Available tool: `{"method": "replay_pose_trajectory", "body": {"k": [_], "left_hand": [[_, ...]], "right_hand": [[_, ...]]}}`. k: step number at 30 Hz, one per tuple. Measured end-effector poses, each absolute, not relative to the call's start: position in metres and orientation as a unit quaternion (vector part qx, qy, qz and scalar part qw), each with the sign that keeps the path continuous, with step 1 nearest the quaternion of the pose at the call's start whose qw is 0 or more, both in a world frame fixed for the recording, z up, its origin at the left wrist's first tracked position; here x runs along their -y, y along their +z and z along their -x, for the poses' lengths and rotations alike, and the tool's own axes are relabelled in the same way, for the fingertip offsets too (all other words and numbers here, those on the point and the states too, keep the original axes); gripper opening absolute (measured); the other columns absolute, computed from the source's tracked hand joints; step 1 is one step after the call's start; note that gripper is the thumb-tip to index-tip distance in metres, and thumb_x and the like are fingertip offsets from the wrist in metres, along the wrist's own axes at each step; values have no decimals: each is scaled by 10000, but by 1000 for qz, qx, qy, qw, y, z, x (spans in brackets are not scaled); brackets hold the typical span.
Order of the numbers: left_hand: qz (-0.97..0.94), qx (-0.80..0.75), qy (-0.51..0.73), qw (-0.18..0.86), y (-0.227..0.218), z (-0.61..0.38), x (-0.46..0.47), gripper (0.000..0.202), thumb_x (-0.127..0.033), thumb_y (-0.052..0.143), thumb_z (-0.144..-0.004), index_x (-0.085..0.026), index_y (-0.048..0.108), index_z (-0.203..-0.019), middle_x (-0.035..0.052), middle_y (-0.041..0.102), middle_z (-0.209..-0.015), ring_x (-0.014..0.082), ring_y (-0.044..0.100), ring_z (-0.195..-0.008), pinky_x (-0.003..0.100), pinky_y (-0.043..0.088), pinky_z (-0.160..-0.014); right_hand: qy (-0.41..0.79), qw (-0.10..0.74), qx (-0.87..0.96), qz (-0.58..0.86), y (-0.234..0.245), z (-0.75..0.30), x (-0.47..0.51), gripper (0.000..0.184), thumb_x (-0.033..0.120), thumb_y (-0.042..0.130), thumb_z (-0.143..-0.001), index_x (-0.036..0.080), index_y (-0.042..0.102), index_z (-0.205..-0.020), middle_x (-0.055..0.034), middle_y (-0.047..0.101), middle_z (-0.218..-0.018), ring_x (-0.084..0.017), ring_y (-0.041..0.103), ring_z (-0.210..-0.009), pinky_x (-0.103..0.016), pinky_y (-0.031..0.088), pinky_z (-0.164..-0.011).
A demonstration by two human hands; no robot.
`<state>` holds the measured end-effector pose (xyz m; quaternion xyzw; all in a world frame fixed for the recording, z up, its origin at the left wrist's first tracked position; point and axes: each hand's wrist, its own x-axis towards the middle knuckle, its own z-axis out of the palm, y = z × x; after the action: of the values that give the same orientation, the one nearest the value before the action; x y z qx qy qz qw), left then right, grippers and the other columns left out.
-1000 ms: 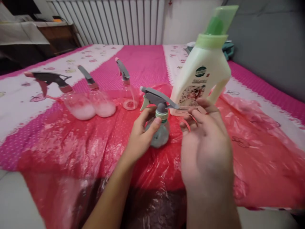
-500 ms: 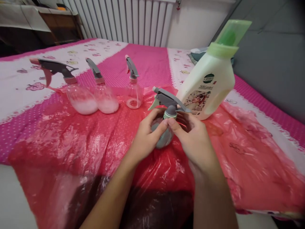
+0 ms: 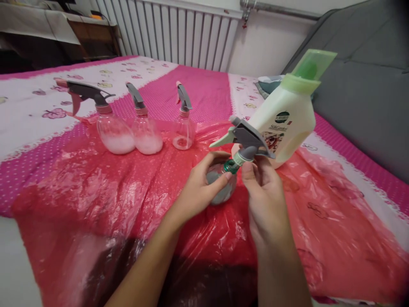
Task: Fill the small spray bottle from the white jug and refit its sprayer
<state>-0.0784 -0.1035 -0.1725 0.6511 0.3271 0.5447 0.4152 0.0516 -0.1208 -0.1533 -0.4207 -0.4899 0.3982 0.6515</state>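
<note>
My left hand (image 3: 207, 181) is wrapped round a small clear green spray bottle (image 3: 223, 192), its thumb across the front below the threaded neck. The grey trigger sprayer (image 3: 251, 138), with a pale green trigger and collar, sits tilted to the right over the neck, and green threads show below its collar. My right hand (image 3: 263, 183) is closed on the sprayer by its collar; some of its fingers are hidden behind. Just behind my right hand stands a large white detergent bottle (image 3: 284, 115) with a green cap.
Three clear spray bottles with pink collars stand at the left: one (image 3: 116, 136) and another (image 3: 148, 138) hold foamy liquid, the third (image 3: 184, 134) has little in it. A red plastic sheet (image 3: 128, 192) lies over the pink patterned bedspread (image 3: 204, 89). A radiator (image 3: 172, 34) stands behind.
The sprayer has come up off the neck and tipped right, uncovering the threads. My right hand has shifted from the bottle to the sprayer's collar. The view has tilted slightly.
</note>
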Motion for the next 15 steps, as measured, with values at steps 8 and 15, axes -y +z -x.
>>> {"method": "replay_pose_trajectory", "body": {"k": [8, 15], "left_hand": [[-647, -321, 544, 428, -174, 79, 103, 286, -265, 727, -926, -211, 643, -1195, 83, 698, -1247, 253, 638, -1203, 409, 461, -1112], [-636, -305, 537, 464, -171, 81, 101, 301, -261, 761, -904, -209, 644, -1177, 91, 687, -1262, 253, 644, -1213, 410, 481, -1107]], "right_hand": [[391, 691, 460, 396, -150, -51, 122, 318, 393, 667, -958, 307, 705, -1262, -42, 715, -1333, -203, 648, -1269, -420, 476, -1126], [372, 673, 479, 423, -154, -48, 123, 318, 372, 703, -924, 292, 663, -1229, -42, 733, -1233, -202, 680, -1173, -425, 506, -1072]]}}
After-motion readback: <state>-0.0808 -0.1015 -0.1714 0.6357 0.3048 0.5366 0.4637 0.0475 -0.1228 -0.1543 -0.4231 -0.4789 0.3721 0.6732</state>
